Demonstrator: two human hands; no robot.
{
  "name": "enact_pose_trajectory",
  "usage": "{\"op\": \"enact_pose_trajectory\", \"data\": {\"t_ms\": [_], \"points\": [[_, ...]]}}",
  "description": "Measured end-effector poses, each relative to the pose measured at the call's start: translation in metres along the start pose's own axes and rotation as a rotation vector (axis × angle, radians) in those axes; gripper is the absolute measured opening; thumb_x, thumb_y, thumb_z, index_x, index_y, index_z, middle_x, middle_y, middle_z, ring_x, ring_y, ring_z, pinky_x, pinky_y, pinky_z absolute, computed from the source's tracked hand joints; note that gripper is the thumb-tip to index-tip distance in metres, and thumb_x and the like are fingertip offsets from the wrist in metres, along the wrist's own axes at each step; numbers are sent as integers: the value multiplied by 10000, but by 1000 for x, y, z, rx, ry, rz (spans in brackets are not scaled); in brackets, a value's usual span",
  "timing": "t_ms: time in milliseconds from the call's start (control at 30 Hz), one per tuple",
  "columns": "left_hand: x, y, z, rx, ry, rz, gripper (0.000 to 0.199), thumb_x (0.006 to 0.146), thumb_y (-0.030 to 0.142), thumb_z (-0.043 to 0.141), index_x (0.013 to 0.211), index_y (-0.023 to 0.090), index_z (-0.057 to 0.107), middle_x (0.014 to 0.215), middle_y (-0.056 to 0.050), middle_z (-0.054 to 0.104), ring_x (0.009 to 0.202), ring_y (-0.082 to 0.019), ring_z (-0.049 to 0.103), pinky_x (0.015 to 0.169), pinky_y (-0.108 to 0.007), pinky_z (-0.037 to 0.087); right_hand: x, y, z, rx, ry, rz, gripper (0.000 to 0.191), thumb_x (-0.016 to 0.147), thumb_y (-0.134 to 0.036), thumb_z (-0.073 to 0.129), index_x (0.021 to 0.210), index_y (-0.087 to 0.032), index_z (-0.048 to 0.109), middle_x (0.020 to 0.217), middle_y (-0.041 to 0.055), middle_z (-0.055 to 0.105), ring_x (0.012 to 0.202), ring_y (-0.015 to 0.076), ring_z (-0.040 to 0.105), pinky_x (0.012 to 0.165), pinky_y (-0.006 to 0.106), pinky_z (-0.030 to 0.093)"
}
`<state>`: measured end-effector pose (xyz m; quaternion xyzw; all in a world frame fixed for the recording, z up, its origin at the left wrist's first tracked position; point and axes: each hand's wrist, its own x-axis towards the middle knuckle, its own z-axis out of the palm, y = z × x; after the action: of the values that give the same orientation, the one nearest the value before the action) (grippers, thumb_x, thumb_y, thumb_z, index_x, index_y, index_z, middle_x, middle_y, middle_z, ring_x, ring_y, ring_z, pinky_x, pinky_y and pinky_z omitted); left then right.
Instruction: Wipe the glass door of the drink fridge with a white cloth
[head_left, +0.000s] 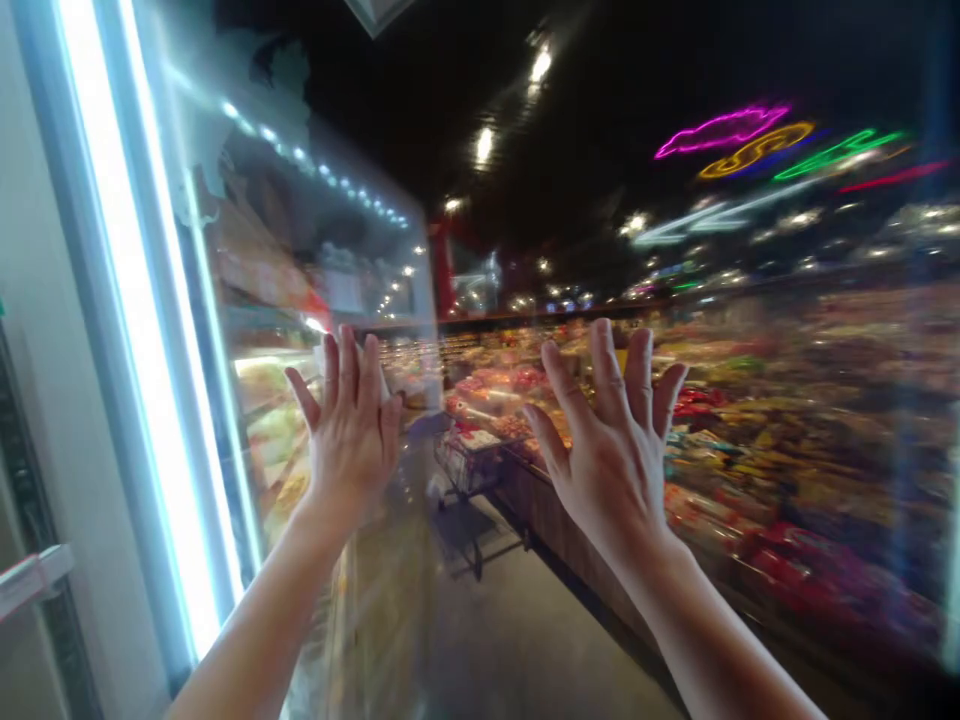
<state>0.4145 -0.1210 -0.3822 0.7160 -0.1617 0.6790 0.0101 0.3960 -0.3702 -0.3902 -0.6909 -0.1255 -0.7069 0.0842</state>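
Both my hands are raised in front of me, palms facing away and fingers spread. My left hand [351, 425] is near the bright lit strip [127, 300] on the left, and nothing shows in its grip. My right hand [611, 420] is held up at about the same height, with its thumb toward the middle. A see-through pane seems to stand before them; whether the palms touch it I cannot tell. Between and beyond the hands is a shopping cart [469, 465] with some goods in it.
Beside the cart runs a long display [750, 480] heaped with colourful packages, blurred. Grey floor [517, 640] lies below. A shelf edge [34, 580] juts in at far left. Neon signs [757, 140] and ceiling lights [540, 65] glow above.
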Motion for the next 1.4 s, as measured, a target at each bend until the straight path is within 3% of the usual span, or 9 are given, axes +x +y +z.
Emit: {"op": "enact_pose_trajectory", "data": {"t_ms": [233,367,433,600,667,833,1033,1233,1400], "points": [[-69,-37,-5,20,-38,-48,746,1019,216,468,1664,181,94,1736,-173,140,1630,-254,13,1304,-597,-63,-12,-12,7,-23,19,17,726,1048,-381,528,1665,-403,145,1742,56,227,1611,405,133,1221,782,197],[-18,-63,-7,-37,31,-106,704,1047,302,413,1669,255,86,1738,-168,135,1625,-320,64,1270,-709,-28,2,-13,5,-39,32,20,732,1041,-385,541,1654,-449,147,1745,29,221,1604,396,184,1227,794,145],[2,-59,-7,-57,59,-129,692,1054,332,385,1670,235,84,1741,-173,110,1627,-329,41,1271,-706,-37,4,-12,4,-38,35,20,731,1042,-379,537,1653,-456,143,1746,24,219,1602,388,200,1233,784,155],[-33,1,5,-139,36,226,695,1042,396,420,1661,216,163,1725,-78,212,1633,-237,70,1334,-536,-35,-11,-1,-4,-69,-4,-36,713,1046,-391,524,1656,-436,160,1745,28,224,1602,362,220,1252,725,227],[-27,21,9,-159,48,318,685,1035,391,442,1654,221,204,1697,-71,297,1630,-225,105,1336,-538,-36,-8,8,-9,-80,-16,-67,713,1041,-406,533,1653,-443,169,1747,22,220,1602,358,221,1255,714,235],[43,46,11,-99,109,245,690,1034,309,434,1651,134,180,1711,-169,235,1627,-294,104,1308,-601,-78,3,31,-22,-60,-43,-63,700,1055,-329,511,1648,-460,164,1749,12,200,1602,324,232,1267,676,256],[27,96,18,-180,42,502,668,1039,360,430,1645,163,229,1688,-87,328,1630,-235,87,1341,-532,-22,-17,69,-38,-86,-74,-112,767,1039,-307,546,1668,-399,117,1750,46,192,1603,325,226,1257,651,318],[68,137,23,-117,84,359,687,1037,367,437,1643,128,217,1718,-144,229,1629,-294,90,1313,-595,-83,6,106,-53,-95,-59,-51,726,1032,-249,537,1637,-475,206,1758,-17,167,1608,342,204,1252,686,300],[48,172,29,-153,7,558,682,1020,381,479,1636,179,265,1691,-68,334,1631,-233,82,1339,-534,-57,-16,138,-65,-88,-71,-65,751,1045,-284,526,1664,-423,124,1751,27,199,1599,352,231,1246,692,310]]}}
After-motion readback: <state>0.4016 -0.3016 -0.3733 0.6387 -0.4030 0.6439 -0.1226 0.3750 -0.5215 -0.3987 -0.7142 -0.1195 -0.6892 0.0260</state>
